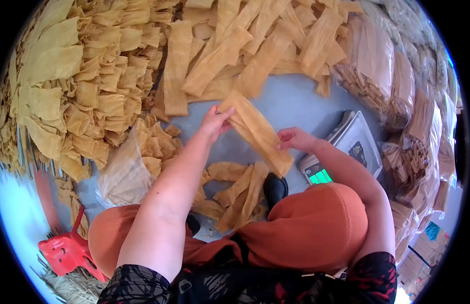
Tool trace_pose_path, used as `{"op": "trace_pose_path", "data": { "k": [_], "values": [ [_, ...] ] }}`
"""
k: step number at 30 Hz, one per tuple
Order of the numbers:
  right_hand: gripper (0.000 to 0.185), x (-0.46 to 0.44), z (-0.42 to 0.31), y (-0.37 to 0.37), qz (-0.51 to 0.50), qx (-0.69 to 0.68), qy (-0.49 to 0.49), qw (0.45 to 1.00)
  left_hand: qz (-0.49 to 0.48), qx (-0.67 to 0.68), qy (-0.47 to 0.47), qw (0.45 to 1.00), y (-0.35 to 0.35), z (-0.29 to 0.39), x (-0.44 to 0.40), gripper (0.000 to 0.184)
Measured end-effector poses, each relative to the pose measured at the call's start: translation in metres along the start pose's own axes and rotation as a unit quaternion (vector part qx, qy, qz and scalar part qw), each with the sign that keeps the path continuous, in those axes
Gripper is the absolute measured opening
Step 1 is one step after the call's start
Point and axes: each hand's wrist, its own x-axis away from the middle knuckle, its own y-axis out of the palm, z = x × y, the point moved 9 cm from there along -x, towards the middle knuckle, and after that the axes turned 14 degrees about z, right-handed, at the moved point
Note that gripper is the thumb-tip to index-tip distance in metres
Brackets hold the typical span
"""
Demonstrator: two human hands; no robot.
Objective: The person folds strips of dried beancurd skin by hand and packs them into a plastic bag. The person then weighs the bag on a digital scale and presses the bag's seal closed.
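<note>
While the left hand [215, 121] pinches the upper end of a long tan strip [258, 133] between thumb and fingers, the right hand [297, 139] is there at the lower part, fingers curled, tips right at the strip's edge; whether they grip it or merely touch, I can't tell from here. And look at that strip, slanting across the gap between the two hands, its low end down by a black shoe [276, 190]!

Just beside the right hand, below and to its right, sits a scale [364, 136], its green display [320, 177] lit. Farther right of that hand, clear-wrapped bundles [374, 58] are stacked up. Beyond both hands, a heap of strips [209, 66] spreads over the grey floor [293, 93]. Left of the left hand, it's a big layered stack [116, 66], and nearer, a clear plastic bag [124, 175] with crumpled pieces [156, 144] at its mouth. Below the hands, between the knees, loose strips [240, 200] lie jumbled on the floor.
</note>
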Motion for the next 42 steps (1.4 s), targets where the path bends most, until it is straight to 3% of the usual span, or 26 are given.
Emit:
{"op": "trace_pose_path", "data": {
  "k": [2,6,7,8,9,10,11,13,16,18,20,23,25,27,29,30,32,34,36,38,40,41,42],
  "values": [
    [0.036,0.021,-0.022,0.008,0.047,-0.129,0.098,0.986,-0.005,-0.028,-0.012,1.0,0.012,-0.003,0.001,0.054],
    [0.047,0.016,-0.043,0.026,0.052,-0.199,0.086,0.975,-0.054,-0.135,0.073,0.987,0.055,0.028,0.031,0.048],
    [0.044,0.01,-0.044,0.025,0.069,-0.189,0.042,0.979,-0.056,-0.141,0.071,0.986,0.056,0.034,0.023,0.048],
    [0.041,0.007,-0.045,0.022,0.086,-0.178,-0.002,0.98,-0.02,-0.215,0.161,0.963,0.049,0.06,0.011,0.052],
    [0.041,0.008,-0.043,0.02,0.089,-0.183,-0.001,0.979,0.015,-0.283,0.25,0.926,0.041,0.084,0.002,0.055],
    [0.042,0.01,-0.045,0.015,0.091,-0.168,-0.014,0.981,0.137,-0.362,0.376,0.842,0.017,0.112,-0.001,0.056],
    [0.042,0.012,-0.046,0.011,0.093,-0.152,-0.028,0.984,0.252,-0.422,0.486,0.722,-0.006,0.135,0.002,0.057],
    [0.042,0.016,-0.041,0.004,0.102,-0.153,-0.022,0.983,0.276,-0.356,0.434,0.78,-0.055,0.145,-0.024,0.053],
    [0.04,0.027,-0.031,-0.004,0.113,-0.157,-0.015,0.981,0.257,-0.428,0.379,0.779,-0.096,0.116,-0.057,0.054],
    [0.04,0.032,-0.029,-0.008,0.116,-0.162,-0.016,0.98,0.145,-0.392,0.163,0.894,-0.108,0.056,-0.104,0.056],
    [0.037,0.036,-0.031,-0.013,0.139,-0.08,-0.04,0.986,0.068,-0.484,0.128,0.863,-0.065,0.028,-0.079,0.053],
    [0.037,0.025,-0.037,-0.02,0.119,-0.004,-0.093,0.989,0.026,-0.421,0.085,0.903,-0.005,0.012,-0.014,0.043],
    [0.033,0.029,-0.055,-0.024,0.144,-0.024,-0.128,0.981,-0.017,-0.207,-0.035,0.977,0.014,-0.014,0.0,0.035],
    [0.029,0.035,-0.074,-0.031,0.167,-0.046,-0.163,0.971,-0.023,-0.223,-0.016,0.975,0.015,-0.01,0.014,0.032],
    [0.03,0.045,-0.098,-0.028,0.145,0.086,-0.229,0.959,-0.029,-0.239,0.002,0.97,0.013,-0.002,0.03,0.03],
    [0.03,0.051,-0.105,-0.026,0.144,0.085,-0.232,0.958,-0.05,-0.28,0.028,0.958,0.009,0.004,0.037,0.029],
    [0.025,0.07,-0.129,-0.006,0.138,0.302,-0.344,0.878,-0.068,-0.322,0.054,0.943,0.002,0.016,0.055,0.028],
    [0.023,0.077,-0.133,0.01,0.099,0.325,-0.356,0.87,-0.141,-0.507,0.063,0.848,0.002,0.01,0.08,0.028],
    [0.02,0.081,-0.128,0.027,0.06,0.349,-0.365,0.861,-0.157,-0.488,0.094,0.853,0.005,0.003,0.107,0.03],
    [0.026,0.096,-0.129,0.046,0.066,0.395,-0.487,0.776,-0.173,-0.463,0.125,0.86,0.014,0.005,0.127,0.031],
    [0.029,0.103,-0.126,0.058,0.046,0.407,-0.511,0.756,-0.212,-0.553,0.138,0.794,0.026,0.011,0.155,0.032],
    [0.032,0.109,-0.125,0.066,0.029,0.417,-0.532,0.737,-0.21,-0.553,0.138,0.794,0.032,0.021,0.167,0.032],
    [0.032,0.113,-0.127,0.069,0.029,0.417,-0.533,0.735,-0.223,-0.616,0.152,0.74,0.038,0.028,0.182,0.034]
  ]
}}
